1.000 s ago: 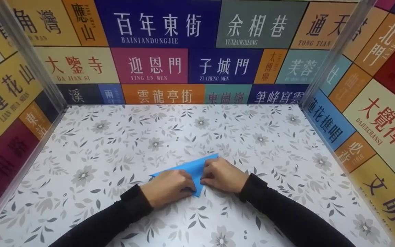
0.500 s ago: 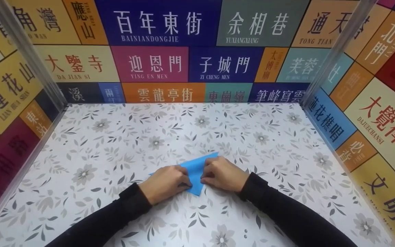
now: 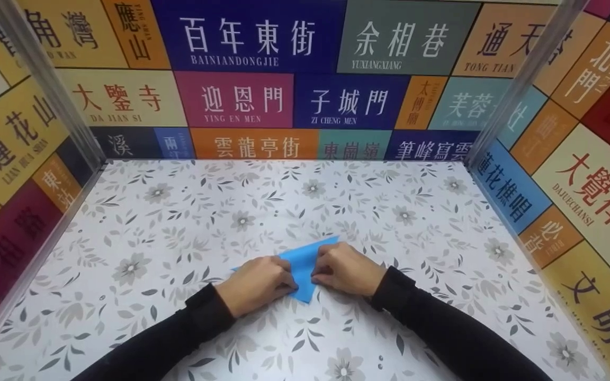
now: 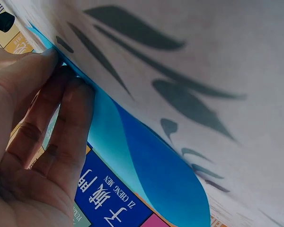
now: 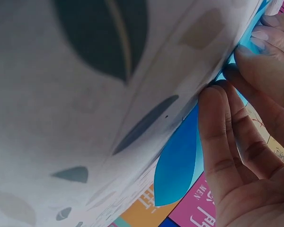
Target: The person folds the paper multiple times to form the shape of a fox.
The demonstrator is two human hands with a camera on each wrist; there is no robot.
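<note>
Blue, folded sheet [image 3: 303, 270], seemingly paper, lies just below the centre of the frame in the head view, between the two hands, one corner reaching toward the upper right and another pointing down toward the bottom. The left hand [image 3: 257, 286] covers much of its left part, its fingers curled and pinching the sheet near the lower corner. The right hand [image 3: 348, 270] grips the right edge, thumb and fingers drawn together on it. In the left wrist view the sheet runs as a curved band of lighter and darker blue from the upper left to the lower middle; the right wrist view shows it from the upper right to the lower middle. Black sleeves [image 3: 151, 333] come in from both lower corners. Beneath is a white surface [image 3: 204, 185] printed with grey flowers and leaves, and colourful lettered panels [image 3: 247, 37] fill the top of the frame
</note>
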